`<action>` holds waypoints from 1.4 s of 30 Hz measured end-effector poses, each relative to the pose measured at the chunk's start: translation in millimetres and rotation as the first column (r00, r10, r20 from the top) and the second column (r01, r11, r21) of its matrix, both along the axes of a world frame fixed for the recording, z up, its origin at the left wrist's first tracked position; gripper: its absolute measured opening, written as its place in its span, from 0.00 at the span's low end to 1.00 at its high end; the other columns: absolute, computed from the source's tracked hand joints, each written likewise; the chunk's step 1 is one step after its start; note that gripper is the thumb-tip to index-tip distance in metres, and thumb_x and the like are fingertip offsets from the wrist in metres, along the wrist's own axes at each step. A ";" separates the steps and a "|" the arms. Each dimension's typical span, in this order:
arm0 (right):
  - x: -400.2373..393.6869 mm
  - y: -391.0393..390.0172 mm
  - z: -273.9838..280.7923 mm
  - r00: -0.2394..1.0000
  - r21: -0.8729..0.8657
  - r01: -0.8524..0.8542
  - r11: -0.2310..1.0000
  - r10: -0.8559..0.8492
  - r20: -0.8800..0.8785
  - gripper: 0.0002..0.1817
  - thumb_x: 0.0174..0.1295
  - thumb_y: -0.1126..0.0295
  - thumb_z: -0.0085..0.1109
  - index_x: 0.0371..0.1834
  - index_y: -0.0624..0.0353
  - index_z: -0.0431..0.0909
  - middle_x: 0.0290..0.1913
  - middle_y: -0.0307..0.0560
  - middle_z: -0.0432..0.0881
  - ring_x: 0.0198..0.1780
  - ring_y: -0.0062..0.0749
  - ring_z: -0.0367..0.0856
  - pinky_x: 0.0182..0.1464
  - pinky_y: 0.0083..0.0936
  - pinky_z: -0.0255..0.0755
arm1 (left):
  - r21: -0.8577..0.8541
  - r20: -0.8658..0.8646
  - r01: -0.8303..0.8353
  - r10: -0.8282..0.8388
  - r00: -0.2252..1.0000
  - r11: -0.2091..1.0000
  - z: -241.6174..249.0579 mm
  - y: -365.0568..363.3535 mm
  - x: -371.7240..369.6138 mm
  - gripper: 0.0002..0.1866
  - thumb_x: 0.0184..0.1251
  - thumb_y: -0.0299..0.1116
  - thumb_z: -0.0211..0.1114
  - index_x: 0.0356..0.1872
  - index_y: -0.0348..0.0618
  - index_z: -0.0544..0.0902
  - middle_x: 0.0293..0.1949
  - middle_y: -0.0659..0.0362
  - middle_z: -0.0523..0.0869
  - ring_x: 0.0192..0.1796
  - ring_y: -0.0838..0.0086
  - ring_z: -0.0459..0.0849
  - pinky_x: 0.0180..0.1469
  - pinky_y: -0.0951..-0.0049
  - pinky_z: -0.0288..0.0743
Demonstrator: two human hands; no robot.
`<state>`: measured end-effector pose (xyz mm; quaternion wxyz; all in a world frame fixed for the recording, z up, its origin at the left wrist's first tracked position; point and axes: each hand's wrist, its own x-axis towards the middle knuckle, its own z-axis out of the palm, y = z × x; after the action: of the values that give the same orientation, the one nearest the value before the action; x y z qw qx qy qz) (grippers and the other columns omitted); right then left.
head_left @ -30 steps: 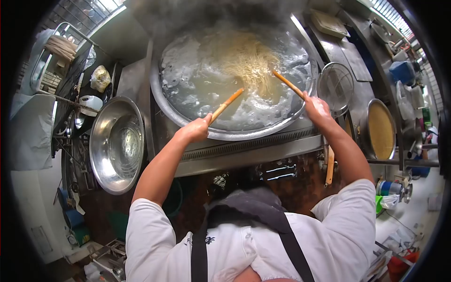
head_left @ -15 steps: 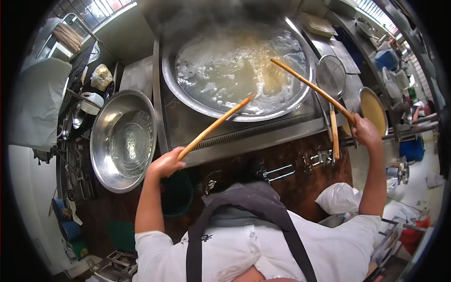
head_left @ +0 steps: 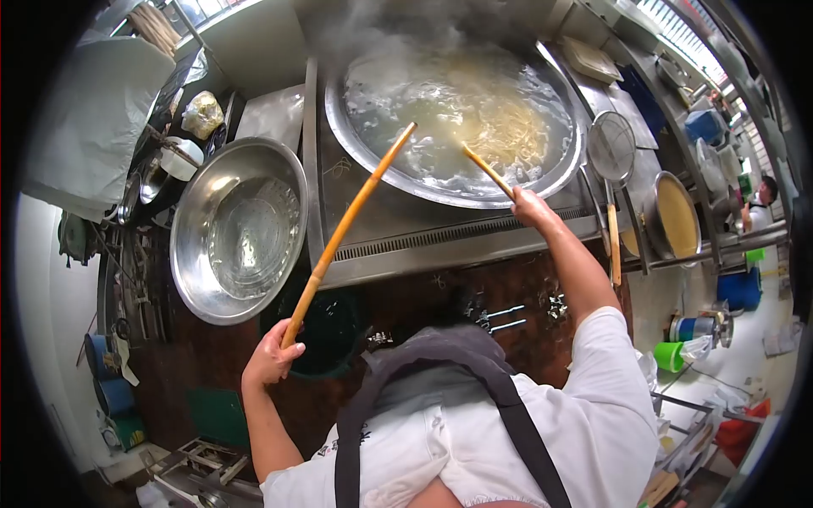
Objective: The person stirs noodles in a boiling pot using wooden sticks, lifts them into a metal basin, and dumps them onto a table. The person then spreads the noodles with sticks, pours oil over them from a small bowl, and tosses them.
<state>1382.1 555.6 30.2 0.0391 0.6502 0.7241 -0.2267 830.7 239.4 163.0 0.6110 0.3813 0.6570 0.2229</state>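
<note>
A wide steaming pot of cloudy, bubbling water has pale noodles in its right half. My left hand is closed round the lower end of a long wooden stick; its tip is raised over the pot's front left part. Near the pot's front rim, my right hand grips a second wooden stick, whose far end reaches into the water by the noodles. To the left of the pot stands a large metal basin with clear liquid in it.
A wire strainer with a wooden handle lies right of the pot. Beyond it is a round container with tan contents. A dark green tub stands below the counter's front edge. Another person is at the far right.
My right hand has moved left to the pot's rim with its stick. My left hand has dropped lower, and its stick is now steeper. The noodles show more plainly, and the camera view has shifted.
</note>
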 end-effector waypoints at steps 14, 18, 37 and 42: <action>116.3 -43.7 309.4 0.942 0.015 -0.158 0.987 0.146 0.303 0.16 0.59 0.70 0.68 0.46 0.58 0.73 0.38 0.56 0.83 0.46 0.55 0.82 0.50 0.48 0.73 | 0.267 -0.708 0.417 -0.117 0.697 0.869 15.4 93.2 17.7 0.35 0.63 0.26 0.68 0.72 0.41 0.66 0.51 0.39 0.85 0.48 0.41 0.85 0.52 0.52 0.77; 115.3 -25.8 295.3 0.833 -0.074 -0.041 0.996 0.075 0.548 0.14 0.60 0.68 0.64 0.45 0.59 0.72 0.35 0.57 0.83 0.45 0.55 0.83 0.47 0.50 0.73 | 0.028 -0.814 0.493 -0.267 0.516 0.869 22.1 155.6 58.3 0.29 0.67 0.30 0.62 0.69 0.40 0.68 0.39 0.37 0.86 0.43 0.38 0.84 0.47 0.46 0.76; 55.4 211.0 -35.1 0.995 0.135 0.058 0.989 -0.068 0.069 0.27 0.77 0.60 0.29 0.45 0.66 0.81 0.47 0.65 0.86 0.50 0.63 0.84 0.55 0.53 0.75 | -0.083 -0.758 0.533 -0.400 0.515 0.842 -149.2 450.9 257.7 0.21 0.79 0.36 0.41 0.60 0.33 0.73 0.50 0.38 0.86 0.54 0.41 0.84 0.56 0.48 0.77; 75.0 186.9 14.0 0.965 0.074 -0.162 0.984 0.143 0.221 0.15 0.70 0.69 0.44 0.49 0.64 0.79 0.46 0.64 0.86 0.51 0.60 0.85 0.54 0.50 0.76 | 0.142 -0.675 0.580 -0.350 0.649 0.802 -112.6 360.8 168.8 0.26 0.63 0.28 0.65 0.64 0.41 0.73 0.52 0.41 0.85 0.57 0.48 0.84 0.57 0.55 0.76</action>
<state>1457.1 742.4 44.2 0.1044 0.6142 0.7732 -0.1181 999.5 600.2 50.5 0.3205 0.6916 0.6466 0.0296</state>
